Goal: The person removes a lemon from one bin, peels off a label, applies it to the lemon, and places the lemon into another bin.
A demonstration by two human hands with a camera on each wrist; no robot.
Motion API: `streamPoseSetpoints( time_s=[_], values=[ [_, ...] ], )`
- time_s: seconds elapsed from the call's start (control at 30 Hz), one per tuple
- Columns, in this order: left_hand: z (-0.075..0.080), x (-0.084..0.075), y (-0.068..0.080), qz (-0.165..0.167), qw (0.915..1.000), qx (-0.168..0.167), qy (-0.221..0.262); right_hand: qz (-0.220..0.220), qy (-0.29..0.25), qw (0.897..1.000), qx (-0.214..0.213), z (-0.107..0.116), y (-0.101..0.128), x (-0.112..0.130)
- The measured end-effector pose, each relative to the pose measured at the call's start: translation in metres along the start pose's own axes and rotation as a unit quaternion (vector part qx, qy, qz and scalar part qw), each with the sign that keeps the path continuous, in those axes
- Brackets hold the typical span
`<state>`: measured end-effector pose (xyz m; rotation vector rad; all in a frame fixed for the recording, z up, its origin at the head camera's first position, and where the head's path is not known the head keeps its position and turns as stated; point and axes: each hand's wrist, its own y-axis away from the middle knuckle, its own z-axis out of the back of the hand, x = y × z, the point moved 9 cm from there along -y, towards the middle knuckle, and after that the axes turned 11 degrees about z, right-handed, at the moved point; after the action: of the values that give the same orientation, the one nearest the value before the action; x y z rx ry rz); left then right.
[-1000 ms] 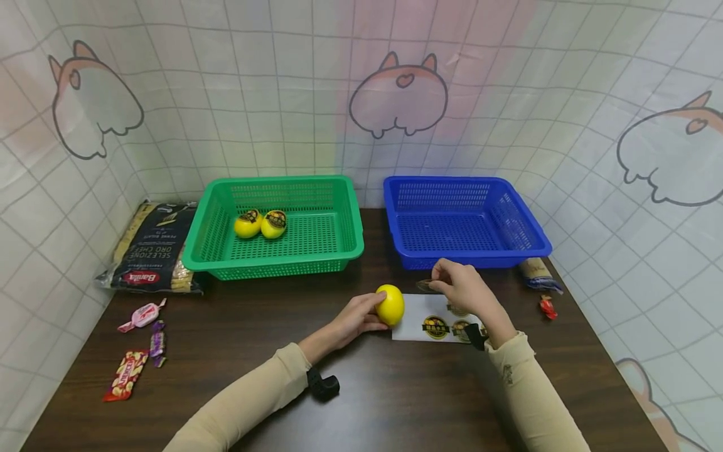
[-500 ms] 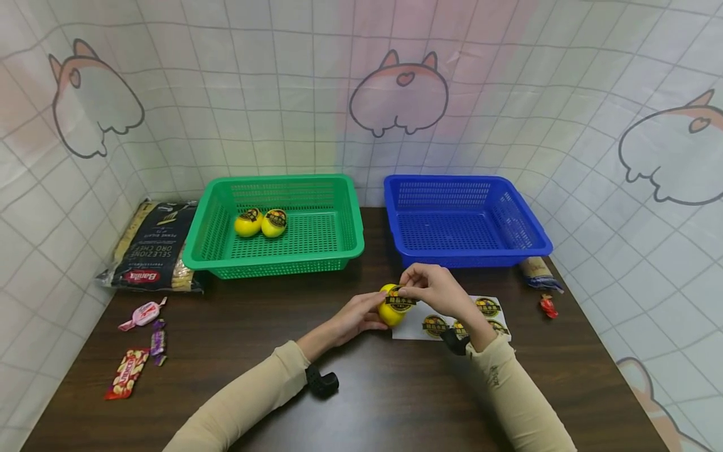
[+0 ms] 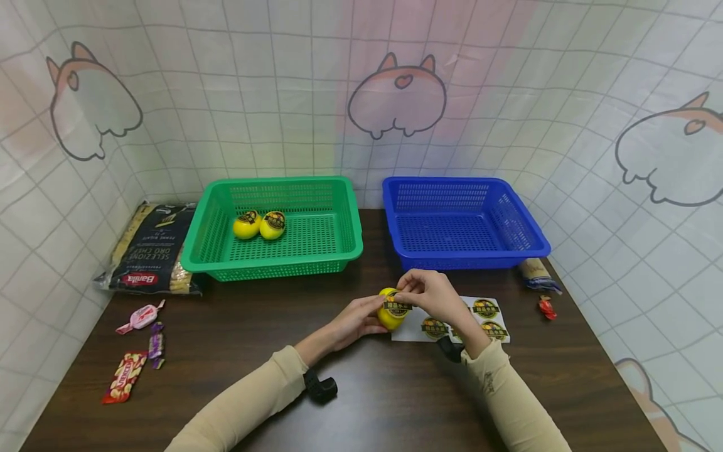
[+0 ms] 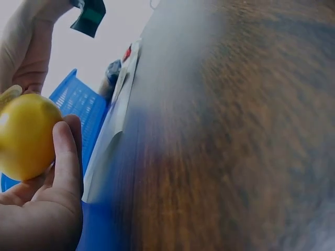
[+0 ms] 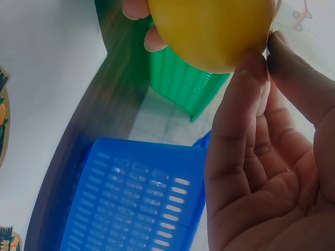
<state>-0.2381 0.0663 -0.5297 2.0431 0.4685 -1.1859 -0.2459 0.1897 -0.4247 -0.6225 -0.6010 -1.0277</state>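
Note:
My left hand (image 3: 354,321) grips a smooth yellow fruit (image 3: 388,321) from its left side, above the table in the head view. In the left wrist view, fingers curl round the lower side of the fruit (image 4: 29,138). A black-and-gold label sticker (image 3: 398,305) lies against the fruit's right face. Its edge is pinched between thumb and forefinger of my right hand (image 3: 432,294). The right wrist view shows that pinch beside the fruit (image 5: 214,31). Beneath the right hand is a white sticker sheet (image 3: 409,333) with several similar labels, partly covered by the wrist.
Two labelled yellow fruits (image 3: 260,226) sit in a green basket (image 3: 277,271). A blue basket (image 3: 474,258) stands to its right. At left are a pasta bag (image 3: 155,251) and wrapped snacks (image 3: 125,376). A small packet (image 3: 539,276) and red candy (image 3: 546,307) lie at right.
My right hand has carried the sticker leftward from above the sheet to the fruit, and the sticker now lies closer against it. The left hand still holds the fruit in about the same place.

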Motion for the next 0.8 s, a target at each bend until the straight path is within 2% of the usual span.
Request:
streamPoseSetpoints(
  time_s=[0.17, 0.43, 0.6, 0.8],
  values=[
    [-0.001, 0.001, 0.001, 0.001, 1.0, -0.003, 0.006, -0.007, -0.001, 1.0, -0.009, -0.001, 0.001, -0.002],
    [0.003, -0.001, 0.002, -0.002, 0.999, -0.038, -0.024, -0.011, 0.0, 1.0, -0.005, -0.009, 0.003, -0.002],
    [0.005, 0.001, 0.003, -0.005, 0.9989, -0.037, -0.029, -0.01, 0.008, 1.0, -0.005, -0.015, 0.004, -0.002],
    [0.008, 0.0, 0.008, -0.017, 0.9991, -0.034, -0.018, -0.037, -0.031, 0.998, 0.029, -0.029, 0.006, -0.011]
  ],
)
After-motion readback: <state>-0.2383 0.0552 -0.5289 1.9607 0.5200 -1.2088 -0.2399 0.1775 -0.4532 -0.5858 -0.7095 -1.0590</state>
